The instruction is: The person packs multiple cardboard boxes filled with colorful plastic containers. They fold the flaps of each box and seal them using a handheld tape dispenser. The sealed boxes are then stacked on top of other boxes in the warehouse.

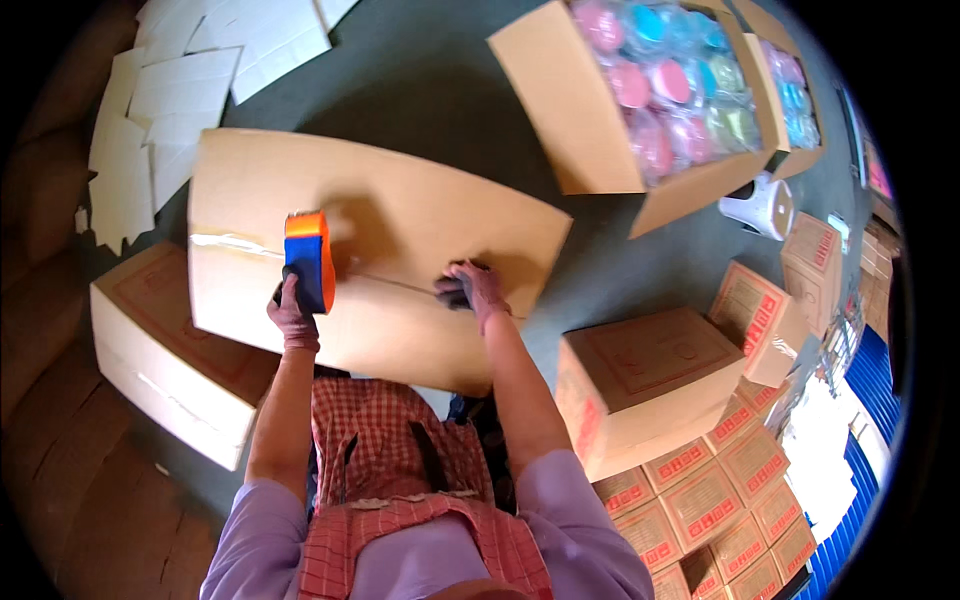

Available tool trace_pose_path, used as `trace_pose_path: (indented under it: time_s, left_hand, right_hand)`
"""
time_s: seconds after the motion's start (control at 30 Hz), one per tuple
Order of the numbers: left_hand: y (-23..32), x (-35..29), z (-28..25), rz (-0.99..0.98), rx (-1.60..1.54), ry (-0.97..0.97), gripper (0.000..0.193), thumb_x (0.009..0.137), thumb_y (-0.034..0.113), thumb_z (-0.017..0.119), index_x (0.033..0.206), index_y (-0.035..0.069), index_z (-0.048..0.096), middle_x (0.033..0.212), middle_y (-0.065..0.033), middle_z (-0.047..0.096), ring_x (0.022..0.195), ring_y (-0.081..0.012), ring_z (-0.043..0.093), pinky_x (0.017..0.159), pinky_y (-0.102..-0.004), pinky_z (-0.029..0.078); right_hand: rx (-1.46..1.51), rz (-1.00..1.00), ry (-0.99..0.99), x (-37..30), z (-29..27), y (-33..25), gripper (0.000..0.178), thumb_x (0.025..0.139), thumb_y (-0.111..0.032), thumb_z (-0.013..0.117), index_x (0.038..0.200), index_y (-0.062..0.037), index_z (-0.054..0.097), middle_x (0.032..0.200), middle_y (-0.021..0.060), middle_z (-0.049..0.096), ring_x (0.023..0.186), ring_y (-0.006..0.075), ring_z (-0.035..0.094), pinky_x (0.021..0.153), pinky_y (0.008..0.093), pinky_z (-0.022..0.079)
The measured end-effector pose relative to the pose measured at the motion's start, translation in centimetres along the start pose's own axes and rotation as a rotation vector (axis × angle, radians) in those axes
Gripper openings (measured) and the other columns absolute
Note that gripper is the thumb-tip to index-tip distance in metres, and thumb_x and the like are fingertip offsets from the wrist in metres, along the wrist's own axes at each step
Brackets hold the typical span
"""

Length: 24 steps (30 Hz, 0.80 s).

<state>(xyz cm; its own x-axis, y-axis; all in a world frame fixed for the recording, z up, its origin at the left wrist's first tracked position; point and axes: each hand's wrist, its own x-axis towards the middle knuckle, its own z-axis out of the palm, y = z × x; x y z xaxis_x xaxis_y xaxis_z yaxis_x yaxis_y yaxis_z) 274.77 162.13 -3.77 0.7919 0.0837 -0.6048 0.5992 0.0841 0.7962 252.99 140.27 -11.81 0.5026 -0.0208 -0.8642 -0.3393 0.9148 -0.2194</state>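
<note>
A large brown cardboard carton (400,215) lies in front of me with its top flaps folded together along a lengthwise seam. A strip of shiny clear tape (235,243) covers the left end of that seam. My left hand (293,318), in a dark-fingered glove, grips an orange and blue tape dispenser (308,262) upright over the carton's left half. Over the seam's right part is my right hand (475,287), gloved too, with its fingers curled in. Slight blur hides whatever lies between those fingers.
Open cartons of pink, blue and green lidded containers (670,85) stand at the far right, near a white bin (770,207). Closed cartons (650,375) and a stack of smaller boxes (710,490) are on the right. Another carton (180,350) sits left; flat cardboard sheets (185,95) lie far left.
</note>
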Motion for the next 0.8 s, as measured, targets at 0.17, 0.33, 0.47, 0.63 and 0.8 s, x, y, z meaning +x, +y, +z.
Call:
trace_pose_path:
  time_s: [0.17,0.33,0.47,0.63,0.8]
  left_hand:
    - [-2.7,2.2,-5.5,0.142,-0.224,0.207,0.036,0.075,0.027,0.059,0.095,-0.003,0.055,0.089,-0.0071,0.055,0.078,-0.0191,0.053,0.076,-0.0315,0.042]
    - [-1.4,-4.4,1.3,0.201,-0.112,0.21,0.039,0.074,0.025,0.061,0.101,-0.003,0.054,0.097,-0.0062,0.055,0.085,-0.018,0.052,0.078,-0.0315,0.041]
    - [-2.6,-8.6,-0.5,0.165,-0.146,0.274,0.041,0.074,0.024,0.06,0.105,-0.002,0.052,0.101,-0.0076,0.053,0.09,-0.0198,0.051,0.082,-0.0338,0.04]
    - [-5.5,-14.9,-1.6,0.104,-0.234,0.306,0.041,0.077,0.027,0.056,0.106,-0.002,0.05,0.1,-0.007,0.052,0.09,-0.0197,0.051,0.081,-0.0337,0.039]
    - [-6.7,-21.6,-0.8,0.065,-0.266,0.374,0.04,0.077,0.027,0.056,0.104,-0.001,0.051,0.098,-0.0056,0.053,0.086,-0.0184,0.051,0.077,-0.0316,0.042]
  right_hand:
    - [-1.09,-0.871,0.87,-6.4,4.3,-8.3,0.025,0.07,-0.026,0.058,0.086,-0.007,0.057,0.077,0.0128,0.057,0.07,0.0292,0.054,0.065,0.0356,0.044]
    - [-1.267,-0.756,0.603,-3.0,-0.4,-12.2,0.049,0.071,-0.035,0.056,0.111,-0.0093,0.043,0.109,0.0206,0.046,0.096,0.0346,0.049,0.081,0.0394,0.041]
    - [-1.302,-0.706,0.546,-3.6,0.6,-12.2,0.047,0.073,-0.032,0.055,0.109,-0.0052,0.04,0.108,0.0181,0.047,0.095,0.0327,0.05,0.079,0.0382,0.042]
    - [-1.256,-0.733,0.545,-6.9,-4.8,-8.5,0.04,0.072,-0.026,0.054,0.101,-0.001,0.044,0.101,0.0202,0.051,0.091,0.0342,0.051,0.078,0.0393,0.042]
    - [-1.415,-0.436,0.387,-12.4,-8.7,-5.7,0.046,0.069,-0.027,0.052,0.108,-0.0047,0.046,0.096,0.0225,0.054,0.09,0.0352,0.052,0.078,0.0393,0.042]
